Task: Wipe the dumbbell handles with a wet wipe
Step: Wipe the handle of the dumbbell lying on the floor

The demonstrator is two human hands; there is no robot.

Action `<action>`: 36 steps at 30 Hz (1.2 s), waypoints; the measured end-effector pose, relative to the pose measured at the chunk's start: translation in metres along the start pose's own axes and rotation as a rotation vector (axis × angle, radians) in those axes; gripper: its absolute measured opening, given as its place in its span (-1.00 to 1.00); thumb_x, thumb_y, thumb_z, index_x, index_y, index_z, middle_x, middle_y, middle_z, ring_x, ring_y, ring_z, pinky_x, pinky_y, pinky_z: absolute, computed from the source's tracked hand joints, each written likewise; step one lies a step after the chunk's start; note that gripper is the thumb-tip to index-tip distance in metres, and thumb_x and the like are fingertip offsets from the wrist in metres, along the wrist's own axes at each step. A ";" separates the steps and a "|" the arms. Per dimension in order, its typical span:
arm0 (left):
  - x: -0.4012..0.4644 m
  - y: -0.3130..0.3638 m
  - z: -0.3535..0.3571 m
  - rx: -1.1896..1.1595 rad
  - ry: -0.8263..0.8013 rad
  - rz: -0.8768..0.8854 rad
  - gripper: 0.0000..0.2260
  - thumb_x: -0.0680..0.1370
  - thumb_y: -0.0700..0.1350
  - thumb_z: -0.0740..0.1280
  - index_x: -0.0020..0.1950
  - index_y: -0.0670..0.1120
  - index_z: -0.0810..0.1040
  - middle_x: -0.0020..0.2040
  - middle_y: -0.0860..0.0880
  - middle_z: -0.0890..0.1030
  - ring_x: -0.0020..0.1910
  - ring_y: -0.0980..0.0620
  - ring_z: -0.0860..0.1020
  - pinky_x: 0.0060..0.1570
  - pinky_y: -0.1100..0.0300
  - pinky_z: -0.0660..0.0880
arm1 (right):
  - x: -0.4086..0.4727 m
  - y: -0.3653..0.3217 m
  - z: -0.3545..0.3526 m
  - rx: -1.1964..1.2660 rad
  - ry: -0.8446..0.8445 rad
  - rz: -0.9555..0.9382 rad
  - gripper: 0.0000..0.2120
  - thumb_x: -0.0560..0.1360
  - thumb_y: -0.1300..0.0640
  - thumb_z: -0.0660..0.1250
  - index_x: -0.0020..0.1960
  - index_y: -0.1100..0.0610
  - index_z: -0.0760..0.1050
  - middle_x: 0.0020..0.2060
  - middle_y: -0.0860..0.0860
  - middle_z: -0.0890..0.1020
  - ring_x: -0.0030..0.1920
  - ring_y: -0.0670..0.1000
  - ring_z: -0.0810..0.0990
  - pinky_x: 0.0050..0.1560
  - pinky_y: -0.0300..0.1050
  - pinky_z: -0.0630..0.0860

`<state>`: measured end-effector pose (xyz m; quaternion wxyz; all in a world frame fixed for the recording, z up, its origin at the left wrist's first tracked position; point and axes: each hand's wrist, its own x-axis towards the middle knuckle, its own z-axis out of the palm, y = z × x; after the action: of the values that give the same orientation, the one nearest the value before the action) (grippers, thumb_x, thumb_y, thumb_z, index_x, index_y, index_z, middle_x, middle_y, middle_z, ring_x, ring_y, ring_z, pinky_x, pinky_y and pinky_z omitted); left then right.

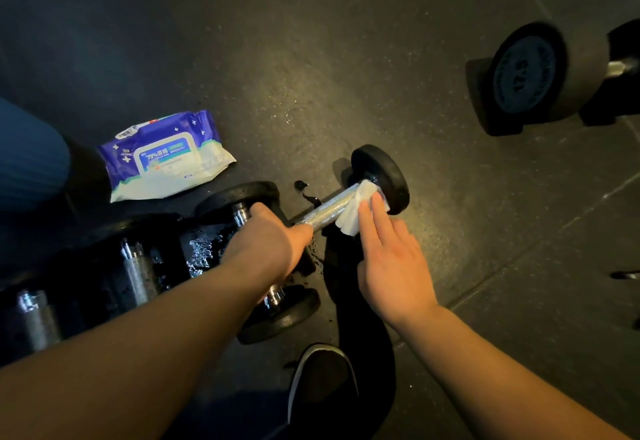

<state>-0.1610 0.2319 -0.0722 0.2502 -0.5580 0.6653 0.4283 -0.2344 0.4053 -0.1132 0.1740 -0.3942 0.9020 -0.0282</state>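
Note:
A small black dumbbell (381, 176) is tilted up from the dark floor, its knurled steel handle (329, 209) showing. My left hand (273, 239) is shut on the near end of that handle. A white wet wipe (356, 207) is wrapped over the far end of the handle beside the weight head. My right hand (391, 256) presses the wipe onto the handle with flat, extended fingers. Under my left arm lie more black dumbbells (138, 266) in a row, their heads wet with droplets.
A purple and white wet wipe pack (166, 159) lies on the floor to the left. A large dumbbell (530, 72) rests at the upper right. My black shoe (322, 380) is at the bottom centre, and a knee in dark cloth (31, 159) at the left.

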 end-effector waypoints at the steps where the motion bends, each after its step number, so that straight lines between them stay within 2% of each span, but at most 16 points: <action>1: 0.002 0.000 -0.001 0.015 -0.013 0.002 -0.35 0.49 0.11 0.43 0.46 -0.12 0.27 0.06 -0.14 0.55 0.10 -0.19 0.55 0.20 -0.16 0.51 | 0.000 -0.001 0.000 0.024 0.015 -0.001 -0.22 0.40 0.25 0.26 0.59 0.26 0.09 0.57 0.21 0.15 0.18 0.20 0.44 0.16 0.09 0.50; 5: 0.005 -0.001 -0.002 0.053 -0.072 0.026 -0.27 0.51 0.09 0.43 0.56 -0.09 0.18 0.14 -0.15 0.50 0.16 -0.17 0.50 0.27 -0.15 0.47 | 0.006 -0.008 0.001 0.064 0.054 0.006 -0.25 0.42 0.24 0.25 0.58 0.25 0.12 0.57 0.19 0.16 0.23 0.19 0.41 0.23 0.08 0.48; 7: 0.006 -0.001 -0.003 0.045 -0.081 0.025 -0.27 0.49 0.07 0.44 0.55 -0.11 0.20 0.18 -0.17 0.50 0.20 -0.19 0.49 0.29 -0.15 0.45 | 0.008 -0.010 0.003 0.056 0.068 0.026 -0.28 0.43 0.24 0.21 0.58 0.23 0.13 0.57 0.17 0.18 0.21 0.19 0.42 0.22 0.09 0.48; 11: 0.011 0.006 -0.009 0.065 -0.080 0.038 -0.35 0.47 0.02 0.46 0.47 -0.18 0.31 0.14 -0.19 0.50 0.19 -0.20 0.50 0.27 -0.11 0.47 | 0.015 -0.013 0.002 0.010 0.119 0.056 -0.37 0.45 0.26 0.23 0.53 0.20 0.26 0.53 0.14 0.28 0.05 0.20 0.48 0.04 0.08 0.54; 15: 0.008 0.000 -0.006 0.013 -0.062 0.058 -0.28 0.47 0.08 0.48 0.52 -0.13 0.28 0.30 -0.19 0.53 0.26 -0.20 0.51 0.31 -0.12 0.46 | 0.019 -0.017 0.001 -0.034 0.135 0.097 -0.43 0.44 0.26 0.32 0.45 0.16 0.37 0.48 0.13 0.37 -0.05 0.18 0.53 -0.12 0.01 0.51; 16: 0.003 -0.006 -0.001 -0.012 -0.014 0.080 -0.31 0.47 0.11 0.47 0.50 -0.09 0.30 0.25 -0.16 0.57 0.23 -0.19 0.54 0.29 -0.11 0.47 | 0.019 -0.017 0.000 -0.047 0.134 0.096 -0.44 0.44 0.25 0.34 0.44 0.14 0.38 0.47 0.12 0.39 -0.07 0.17 0.54 -0.17 -0.01 0.49; 18: -0.010 -0.019 0.010 -0.047 0.095 0.145 -0.45 0.47 0.14 0.44 0.37 -0.02 0.37 0.02 -0.02 0.63 0.10 -0.16 0.61 0.19 -0.06 0.52 | 0.021 -0.015 0.000 -0.070 0.129 0.097 -0.46 0.45 0.22 0.36 0.42 0.11 0.41 0.46 0.09 0.41 -0.09 0.16 0.55 -0.26 -0.05 0.44; 19: -0.016 -0.024 0.016 -0.047 0.127 0.170 -0.50 0.48 0.14 0.43 0.32 0.01 0.36 -0.09 0.05 0.60 0.06 -0.15 0.62 0.15 -0.02 0.53 | 0.022 -0.014 0.000 -0.083 0.129 0.097 -0.47 0.44 0.21 0.37 0.41 0.10 0.43 0.45 0.08 0.42 -0.10 0.16 0.55 -0.30 -0.06 0.42; 21: -0.024 -0.026 0.025 -0.011 0.153 0.187 -0.47 0.49 0.13 0.42 0.35 0.02 0.30 -0.16 0.08 0.51 0.05 -0.15 0.63 0.06 0.07 0.49 | 0.024 -0.012 0.001 -0.106 0.130 0.092 -0.48 0.42 0.21 0.41 0.38 0.10 0.47 0.42 0.08 0.46 -0.15 0.15 0.55 -0.37 -0.10 0.35; 24: -0.021 -0.025 0.026 0.034 0.152 0.183 -0.44 0.52 0.09 0.38 0.42 -0.01 0.23 -0.15 0.04 0.49 0.01 -0.17 0.60 0.03 0.03 0.49 | 0.025 -0.007 0.003 -0.121 0.151 0.045 -0.49 0.40 0.22 0.41 0.35 0.12 0.50 0.36 0.07 0.52 -0.21 0.15 0.54 -0.41 -0.12 0.29; 28: -0.013 -0.021 0.017 0.034 0.103 0.172 -0.59 0.54 0.10 0.34 0.26 -0.04 0.31 -0.17 0.02 0.54 -0.09 -0.14 0.58 0.04 -0.05 0.54 | 0.028 -0.003 0.001 -0.127 0.216 0.014 -0.57 0.40 0.21 0.44 0.26 0.14 0.57 0.22 0.04 0.61 -0.22 0.14 0.56 -0.43 -0.12 0.34; 31: -0.009 -0.018 0.012 -0.011 0.073 0.116 -0.62 0.50 0.12 0.34 0.17 -0.07 0.37 -0.10 -0.08 0.59 -0.07 -0.17 0.59 0.04 -0.07 0.56 | 0.031 -0.006 -0.001 -0.128 0.254 0.005 -0.65 0.41 0.21 0.43 0.20 0.14 0.60 0.15 0.03 0.64 -0.21 0.12 0.57 -0.42 -0.11 0.38; 36: -0.001 -0.009 -0.003 0.033 -0.001 0.044 -0.56 0.48 0.11 0.42 0.22 -0.09 0.41 -0.05 -0.08 0.53 0.01 -0.13 0.54 0.15 -0.10 0.54 | 0.026 -0.002 -0.001 -0.123 0.227 -0.042 -0.66 0.43 0.23 0.42 0.21 0.17 0.59 0.09 0.05 0.64 -0.19 0.12 0.57 -0.39 -0.06 0.45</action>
<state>-0.1513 0.2295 -0.0728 0.2503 -0.5390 0.6842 0.4228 -0.2498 0.3850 -0.1198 0.0454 -0.4171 0.9075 -0.0207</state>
